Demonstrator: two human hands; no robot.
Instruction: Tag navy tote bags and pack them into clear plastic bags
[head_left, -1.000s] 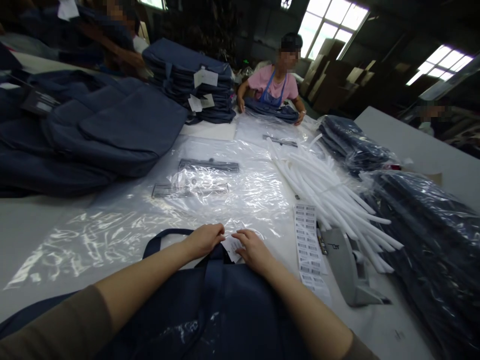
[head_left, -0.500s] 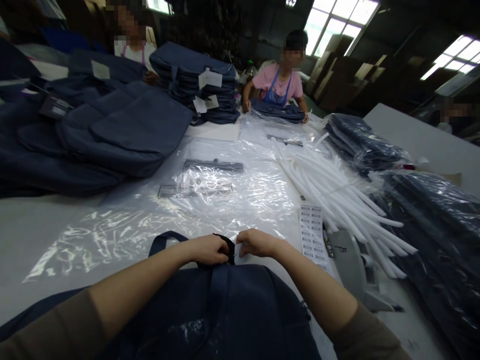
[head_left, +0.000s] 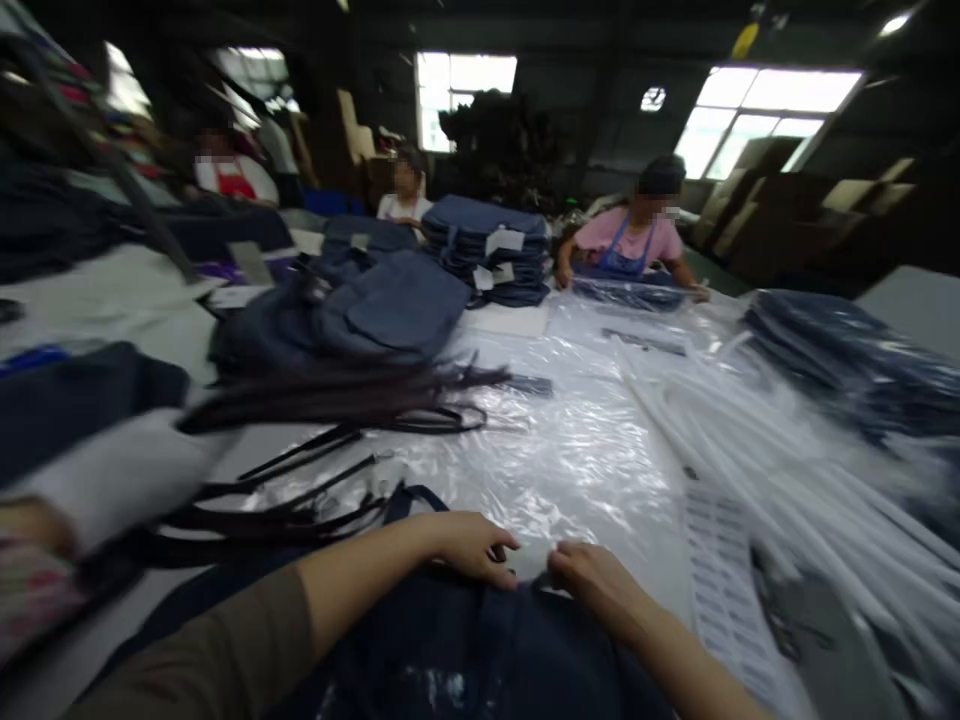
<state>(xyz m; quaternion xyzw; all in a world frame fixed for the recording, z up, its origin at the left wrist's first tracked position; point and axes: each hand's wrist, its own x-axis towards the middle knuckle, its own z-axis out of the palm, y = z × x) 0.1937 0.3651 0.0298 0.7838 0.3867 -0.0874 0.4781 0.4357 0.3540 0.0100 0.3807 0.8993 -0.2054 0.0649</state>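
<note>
A dark navy bag (head_left: 442, 640) lies in front of me, its handle loop (head_left: 416, 497) rising behind my left wrist. My left hand (head_left: 474, 548) is over the bag's top edge, thumb and fingers apart, with nothing visible between them. My right hand (head_left: 592, 580) is just to the right, fingers curled and closed at the same edge. A small pale bit shows under its fingers, too blurred to name. At the left, a co-worker's white-gloved hand (head_left: 139, 470) holds a bundle of dark straps (head_left: 345, 395). More black straps (head_left: 270, 510) lie below it.
Clear plastic bags (head_left: 525, 455) cover the table's middle. A barcode label sheet (head_left: 724, 580), a grey tape dispenser (head_left: 825, 640) and white tubes (head_left: 780, 450) are at right. Navy bags (head_left: 390, 305) lie ahead; wrapped ones (head_left: 847, 350) sit far right. A person in pink (head_left: 630, 235) works opposite.
My view has swung left. A co-worker's gloved hand with dark straps has come in from the left. My left hand's fingers have parted and the black piece there no longer shows.
</note>
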